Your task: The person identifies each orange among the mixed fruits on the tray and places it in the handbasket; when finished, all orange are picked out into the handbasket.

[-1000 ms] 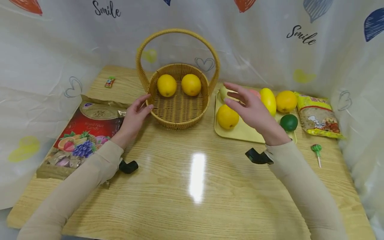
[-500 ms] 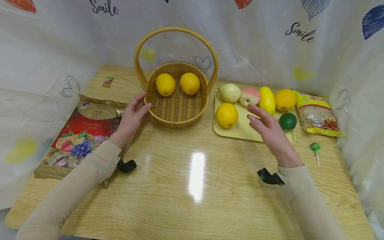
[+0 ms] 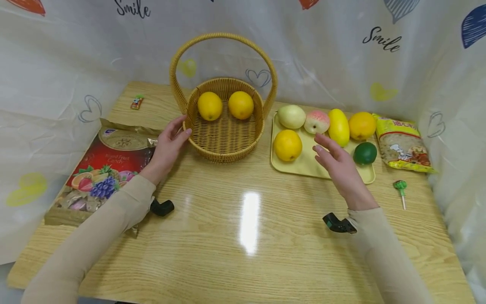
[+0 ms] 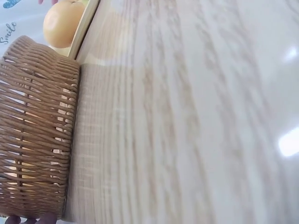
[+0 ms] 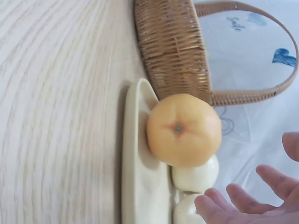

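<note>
My left hand (image 3: pixel 170 145) touches the left side of a round wicker basket (image 3: pixel 224 157) with a tall handle. Two orange-yellow fruits, one an orange (image 3: pixel 210 106), sit inside it at the back. In the left wrist view, fingertips (image 4: pixel 46 218) meet the basket's outer wall. My right hand (image 3: pixel 343 171) hovers over the front of a pale yellow tray (image 3: pixel 315 168), fingers loosely spread, holding nothing. On the tray lie another orange (image 3: pixel 287 145), a pale green fruit (image 3: pixel 291 116), a peach (image 3: pixel 317 122), a long yellow fruit (image 3: pixel 338 127), one more orange (image 3: pixel 362 126) and a dark green fruit (image 3: pixel 365 153).
A large mixed fruit candy bag (image 3: pixel 110 169) lies at the left, partly under my left forearm. A small wrapped candy (image 3: pixel 137 102) is behind it. Right of the tray are a yellow food packet (image 3: pixel 404 143) and a green lollipop (image 3: pixel 400 188). A printed curtain (image 3: pixel 322 55) hangs behind the table.
My right hand has drawn back from above the tray's left part, towards the right and the front, uncovering the pale green fruit and the peach. My left hand stays at the basket.
</note>
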Demonstrator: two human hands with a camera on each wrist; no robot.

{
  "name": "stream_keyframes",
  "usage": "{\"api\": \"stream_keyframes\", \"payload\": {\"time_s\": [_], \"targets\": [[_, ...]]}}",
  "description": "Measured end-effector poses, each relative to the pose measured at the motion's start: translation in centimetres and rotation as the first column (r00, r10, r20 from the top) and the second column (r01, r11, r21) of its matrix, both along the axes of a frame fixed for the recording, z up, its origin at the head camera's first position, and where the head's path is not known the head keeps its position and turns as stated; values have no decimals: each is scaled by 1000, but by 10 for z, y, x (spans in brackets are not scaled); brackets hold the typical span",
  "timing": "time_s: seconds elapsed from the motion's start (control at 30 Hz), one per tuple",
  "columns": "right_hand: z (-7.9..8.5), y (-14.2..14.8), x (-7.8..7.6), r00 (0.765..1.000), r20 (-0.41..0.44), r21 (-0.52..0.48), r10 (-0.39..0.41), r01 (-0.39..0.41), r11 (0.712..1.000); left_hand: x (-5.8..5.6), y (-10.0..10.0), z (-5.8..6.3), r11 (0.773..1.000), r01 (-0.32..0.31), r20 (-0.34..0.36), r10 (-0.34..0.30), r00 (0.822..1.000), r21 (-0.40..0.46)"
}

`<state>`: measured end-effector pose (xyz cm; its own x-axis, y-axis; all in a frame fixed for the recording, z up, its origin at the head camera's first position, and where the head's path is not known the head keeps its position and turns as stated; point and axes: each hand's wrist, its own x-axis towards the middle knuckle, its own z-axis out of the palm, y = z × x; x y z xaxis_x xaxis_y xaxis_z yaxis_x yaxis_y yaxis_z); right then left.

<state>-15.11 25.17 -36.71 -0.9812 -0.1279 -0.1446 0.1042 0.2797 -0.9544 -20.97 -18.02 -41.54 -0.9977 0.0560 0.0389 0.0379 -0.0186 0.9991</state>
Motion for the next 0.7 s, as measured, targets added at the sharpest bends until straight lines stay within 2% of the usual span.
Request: {"api": "stream_keyframes", "payload": {"time_s": [0.07,0.17,0.3,0.53,0.7], "targets": [[-4,-3,-3,1000,3,-23,-13,13,1000,-4,-1,-7,1000,-5,-9,5,1000,10],[-9,-7,-7,1000,12,-43,-26,27,999,-6,0,-11,1000,-9,-19,9,1000,-5],[-13,-14,-11,999,20,-16,-28,29,999,-4,1,-7,999,-9,-13,9,1000,-31],[-14,-25,-19,999,34,50,-27,26,998,3,2,8,1000,-5,22,6,1000,-31],[-16,-31,-25,999,45,50,0,-2,999,1,-2,5,998,2,38,0,999,-61]]}}
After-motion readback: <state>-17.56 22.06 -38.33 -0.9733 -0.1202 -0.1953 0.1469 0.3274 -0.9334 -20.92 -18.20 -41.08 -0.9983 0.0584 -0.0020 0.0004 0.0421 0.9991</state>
